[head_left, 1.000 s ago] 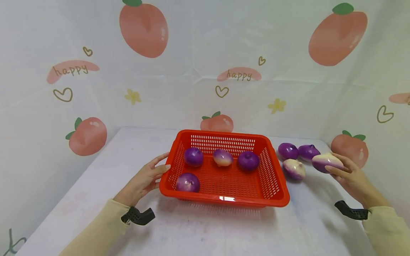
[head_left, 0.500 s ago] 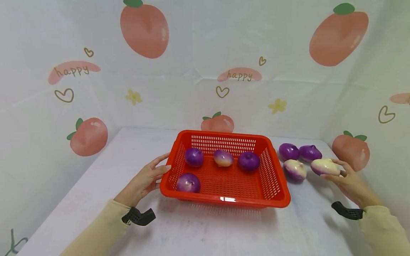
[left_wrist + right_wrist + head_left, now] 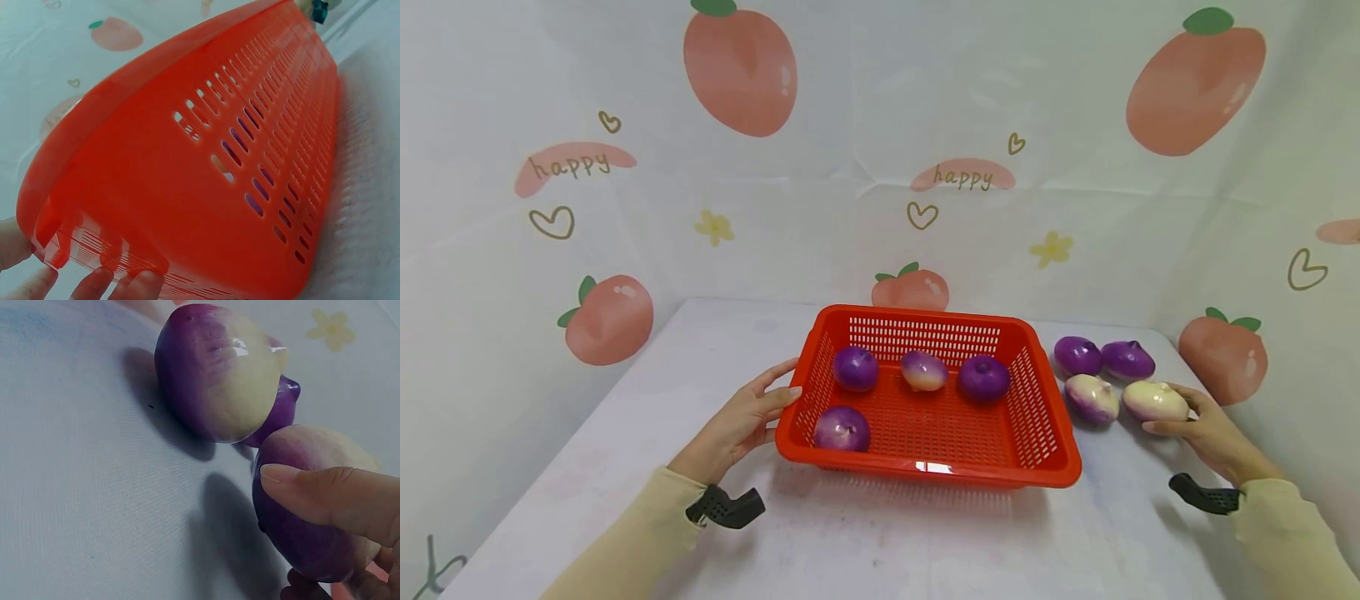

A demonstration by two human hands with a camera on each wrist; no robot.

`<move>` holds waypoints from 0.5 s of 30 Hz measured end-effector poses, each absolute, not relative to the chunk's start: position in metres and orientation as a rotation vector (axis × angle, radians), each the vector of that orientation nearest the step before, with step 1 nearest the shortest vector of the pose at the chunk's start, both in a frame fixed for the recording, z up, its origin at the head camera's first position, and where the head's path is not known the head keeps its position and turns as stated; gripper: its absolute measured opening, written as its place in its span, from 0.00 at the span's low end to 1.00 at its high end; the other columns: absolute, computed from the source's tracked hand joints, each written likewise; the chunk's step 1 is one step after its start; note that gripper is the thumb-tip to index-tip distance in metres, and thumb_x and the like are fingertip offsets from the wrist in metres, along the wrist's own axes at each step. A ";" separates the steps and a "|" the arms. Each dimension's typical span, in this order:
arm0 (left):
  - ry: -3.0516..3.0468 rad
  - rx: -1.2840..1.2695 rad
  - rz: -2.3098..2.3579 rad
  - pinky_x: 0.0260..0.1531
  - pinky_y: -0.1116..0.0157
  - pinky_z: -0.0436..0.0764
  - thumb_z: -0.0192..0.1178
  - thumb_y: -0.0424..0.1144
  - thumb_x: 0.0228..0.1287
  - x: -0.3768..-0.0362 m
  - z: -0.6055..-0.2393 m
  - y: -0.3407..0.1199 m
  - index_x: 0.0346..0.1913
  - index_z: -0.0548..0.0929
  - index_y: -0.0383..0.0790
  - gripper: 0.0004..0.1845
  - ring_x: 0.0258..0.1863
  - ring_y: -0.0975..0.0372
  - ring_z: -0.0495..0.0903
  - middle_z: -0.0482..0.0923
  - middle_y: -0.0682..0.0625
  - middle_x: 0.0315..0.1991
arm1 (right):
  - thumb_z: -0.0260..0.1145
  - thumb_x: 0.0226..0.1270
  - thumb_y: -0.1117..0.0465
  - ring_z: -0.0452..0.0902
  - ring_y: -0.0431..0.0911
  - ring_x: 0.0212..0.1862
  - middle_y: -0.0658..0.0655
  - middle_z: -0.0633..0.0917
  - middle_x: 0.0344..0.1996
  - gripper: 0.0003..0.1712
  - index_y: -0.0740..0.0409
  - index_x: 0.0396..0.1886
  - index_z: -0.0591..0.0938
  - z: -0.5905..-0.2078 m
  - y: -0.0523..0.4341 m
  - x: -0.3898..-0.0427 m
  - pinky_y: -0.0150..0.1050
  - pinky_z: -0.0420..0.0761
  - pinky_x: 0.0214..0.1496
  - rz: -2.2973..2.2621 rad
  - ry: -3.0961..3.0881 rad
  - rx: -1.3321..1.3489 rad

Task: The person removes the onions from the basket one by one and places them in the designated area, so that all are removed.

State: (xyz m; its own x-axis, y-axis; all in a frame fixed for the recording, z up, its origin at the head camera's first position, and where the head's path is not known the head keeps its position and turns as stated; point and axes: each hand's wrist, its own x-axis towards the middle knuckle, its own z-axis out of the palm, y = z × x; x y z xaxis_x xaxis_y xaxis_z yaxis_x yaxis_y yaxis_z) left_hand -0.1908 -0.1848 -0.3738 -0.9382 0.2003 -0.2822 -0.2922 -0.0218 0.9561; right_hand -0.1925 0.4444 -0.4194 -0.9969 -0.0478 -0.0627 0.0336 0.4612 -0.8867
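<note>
A red perforated plastic basket (image 3: pixel 880 465) stands in the middle of the table, with several purple onions inside, one of them (image 3: pixel 842 429) in the near left corner. My left hand (image 3: pixel 737 421) grips its left end, thumb at the rim and fingertips (image 3: pixel 147 284) against the outside wall. On the right, my right hand (image 3: pixel 1213 429) holds a purple-and-white onion (image 3: pixel 1150 402) between thumb and fingers. In the right wrist view its purple side (image 3: pixel 306 547) faces the table, with its shadow lying apart from it. Close by sits another pale-topped onion (image 3: pixel 1092 398).
Two darker purple onions, a rounder one (image 3: pixel 1077 357) and a pointed one (image 3: pixel 1127 360), lie behind the pale-topped one, right of the basket. A white cloth (image 3: pixel 820 233) with fruit prints hangs behind the table and along its sides.
My right hand has moved left and down with the onion, bringing it beside the pale-topped one. The left hand and the basket have stayed in place.
</note>
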 end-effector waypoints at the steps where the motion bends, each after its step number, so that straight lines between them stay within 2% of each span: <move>1: 1.924 -0.096 2.025 0.48 0.55 0.84 0.60 0.46 0.68 -0.191 -0.374 -0.185 0.75 0.56 0.54 0.36 0.50 0.60 0.81 0.75 0.46 0.59 | 0.68 0.63 0.64 0.65 0.23 0.44 0.43 0.63 0.52 0.40 0.61 0.69 0.55 -0.420 0.444 -0.193 0.16 0.70 0.43 -1.581 2.624 -0.002; 4: 1.924 -0.094 2.021 0.48 0.55 0.83 0.59 0.46 0.68 -0.191 -0.374 -0.185 0.75 0.56 0.54 0.36 0.51 0.60 0.81 0.75 0.46 0.59 | 0.69 0.63 0.61 0.62 0.23 0.45 0.54 0.62 0.56 0.44 0.64 0.71 0.53 -0.420 0.442 -0.193 0.17 0.68 0.44 -1.510 2.657 0.032; 6: 1.920 -0.091 2.022 0.48 0.55 0.83 0.59 0.46 0.68 -0.191 -0.374 -0.185 0.75 0.56 0.54 0.36 0.51 0.60 0.81 0.75 0.46 0.59 | 0.68 0.63 0.60 0.60 0.25 0.47 0.64 0.58 0.60 0.49 0.70 0.72 0.48 -0.420 0.440 -0.193 0.21 0.68 0.51 -1.460 2.671 0.059; 8: 1.920 -0.086 2.023 0.48 0.55 0.83 0.59 0.46 0.68 -0.191 -0.374 -0.185 0.75 0.56 0.54 0.36 0.51 0.60 0.81 0.75 0.46 0.59 | 0.68 0.64 0.59 0.60 0.32 0.51 0.70 0.54 0.63 0.52 0.73 0.72 0.44 -0.419 0.438 -0.194 0.32 0.67 0.64 -1.435 2.669 0.075; 10: 1.915 -0.081 2.027 0.48 0.55 0.83 0.59 0.45 0.68 -0.191 -0.374 -0.185 0.75 0.56 0.54 0.36 0.51 0.60 0.81 0.75 0.46 0.58 | 0.68 0.64 0.58 0.60 0.42 0.55 0.73 0.51 0.65 0.54 0.74 0.72 0.42 -0.419 0.437 -0.194 0.49 0.58 0.73 -1.440 2.650 0.085; 12: 1.912 -0.074 2.029 0.48 0.55 0.84 0.59 0.45 0.68 -0.190 -0.374 -0.185 0.76 0.56 0.54 0.36 0.51 0.60 0.80 0.75 0.46 0.58 | 0.68 0.64 0.58 0.56 0.55 0.60 0.75 0.47 0.66 0.54 0.73 0.73 0.41 -0.420 0.437 -0.195 0.64 0.48 0.72 -1.482 2.621 0.091; 15: 1.913 -0.079 2.030 0.48 0.55 0.84 0.59 0.45 0.68 -0.190 -0.374 -0.185 0.75 0.56 0.54 0.36 0.51 0.60 0.81 0.75 0.46 0.59 | 0.69 0.63 0.60 0.47 0.67 0.63 0.78 0.43 0.68 0.55 0.72 0.73 0.40 -0.419 0.435 -0.196 0.71 0.42 0.69 -1.527 2.576 0.103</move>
State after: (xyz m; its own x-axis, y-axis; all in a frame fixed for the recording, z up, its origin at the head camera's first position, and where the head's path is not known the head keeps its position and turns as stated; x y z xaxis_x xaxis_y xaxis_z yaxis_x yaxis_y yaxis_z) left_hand -0.1904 -0.1855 -0.3736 -0.9373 0.2131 -0.2760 -0.2881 -0.0276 0.9572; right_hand -0.1959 0.4355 -0.4186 -0.9871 -0.0152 -0.1595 0.1326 0.4810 -0.8666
